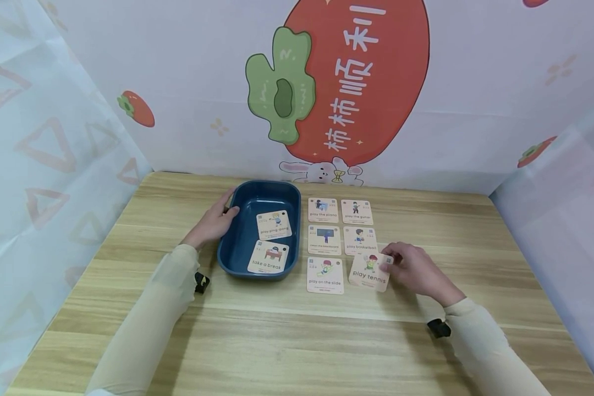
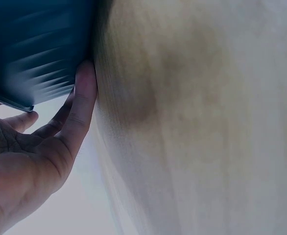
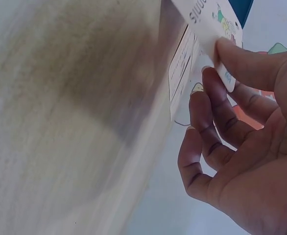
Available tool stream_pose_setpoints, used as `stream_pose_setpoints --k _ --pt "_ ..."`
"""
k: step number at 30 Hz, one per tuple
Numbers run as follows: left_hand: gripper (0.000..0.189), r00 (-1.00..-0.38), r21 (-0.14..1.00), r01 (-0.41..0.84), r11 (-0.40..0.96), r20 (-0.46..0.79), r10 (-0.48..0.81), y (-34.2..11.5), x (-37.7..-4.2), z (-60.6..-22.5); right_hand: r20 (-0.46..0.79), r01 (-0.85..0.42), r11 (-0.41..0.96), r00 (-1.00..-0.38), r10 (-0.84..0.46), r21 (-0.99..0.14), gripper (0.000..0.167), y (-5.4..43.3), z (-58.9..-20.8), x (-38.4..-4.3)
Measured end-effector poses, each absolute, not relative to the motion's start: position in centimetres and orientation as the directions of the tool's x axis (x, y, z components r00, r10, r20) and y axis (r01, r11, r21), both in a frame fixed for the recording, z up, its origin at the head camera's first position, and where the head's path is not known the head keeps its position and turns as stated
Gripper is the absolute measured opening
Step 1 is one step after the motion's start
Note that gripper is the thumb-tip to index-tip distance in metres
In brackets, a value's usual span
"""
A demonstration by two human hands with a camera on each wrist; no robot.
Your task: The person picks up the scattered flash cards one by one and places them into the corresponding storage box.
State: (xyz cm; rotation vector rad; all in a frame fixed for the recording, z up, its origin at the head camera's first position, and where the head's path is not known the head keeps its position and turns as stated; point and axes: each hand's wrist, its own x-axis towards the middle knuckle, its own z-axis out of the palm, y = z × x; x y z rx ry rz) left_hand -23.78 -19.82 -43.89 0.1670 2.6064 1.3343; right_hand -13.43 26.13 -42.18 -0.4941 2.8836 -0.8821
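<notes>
At its left side a dark blue rectangular tub (image 1: 223, 258) is gripped by my left hand (image 1: 214, 221), thumb at the rim and other fingers along the outside wall (image 2: 40, 54). Two picture cards lie inside: a "play ping-pong" card (image 1: 273, 225) and a "take a break" card (image 1: 268, 257). My right hand (image 1: 416, 269) pinches a "play tennis" card (image 1: 370, 271) by its right edge between thumb and fingers. In the right wrist view this card (image 3: 207, 24) is tilted, above the table surface. Its near corner in the head view overlaps the lower edge of the "play basketball" card (image 1: 359, 240).
Right of the tub, cards lie in two columns: "play the piano" (image 1: 323, 210), "play the guitar" (image 1: 356, 212), a blackboard card (image 1: 324, 240) and "play on the slide" (image 1: 325, 275). The wooden table (image 1: 297, 341) meets a printed backdrop (image 1: 188, 137) at its far edge.
</notes>
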Motion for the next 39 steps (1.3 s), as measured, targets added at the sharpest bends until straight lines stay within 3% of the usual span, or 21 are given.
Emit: stream_pose_setpoints --k 21,39 --pt "0.062 -0.972 0.815 -0.013 0.579 -0.146 0.184 -19.6 -23.7 -43.8 0.022 -0.313 0.715 -0.923 -0.384 -0.625 0.005 27.0 -41.8 -13.6" --pt "0.062 -0.973 0.811 -0.014 0.584 -0.145 0.177 -19.7 -23.8 -43.9 0.103 -0.296 0.63 -0.94 -0.325 -0.718 0.008 25.7 -39.9 -14.1"
